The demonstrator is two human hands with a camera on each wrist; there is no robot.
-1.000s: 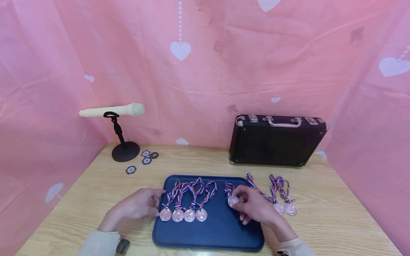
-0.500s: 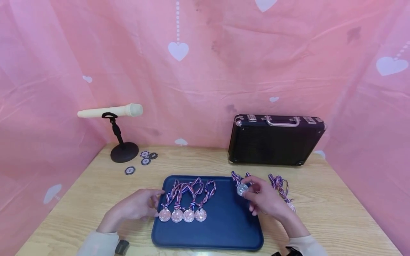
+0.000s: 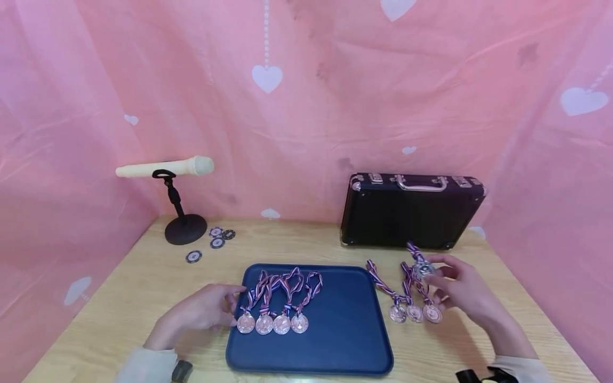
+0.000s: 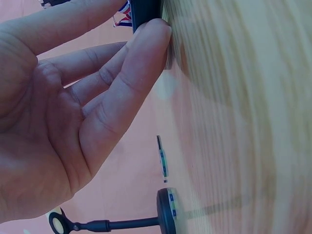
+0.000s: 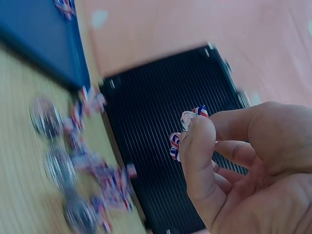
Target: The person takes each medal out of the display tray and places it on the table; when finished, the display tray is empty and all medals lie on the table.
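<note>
Pink heart-print backdrop [image 3: 335, 96], seemingly fabric

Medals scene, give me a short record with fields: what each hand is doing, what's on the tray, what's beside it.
right hand: pinches a held medal above the table, in front of the black case
left hand: fingers touch the blue tray at its left edge
on tray: four medals in a row
right of tray: three medals on the table
</note>
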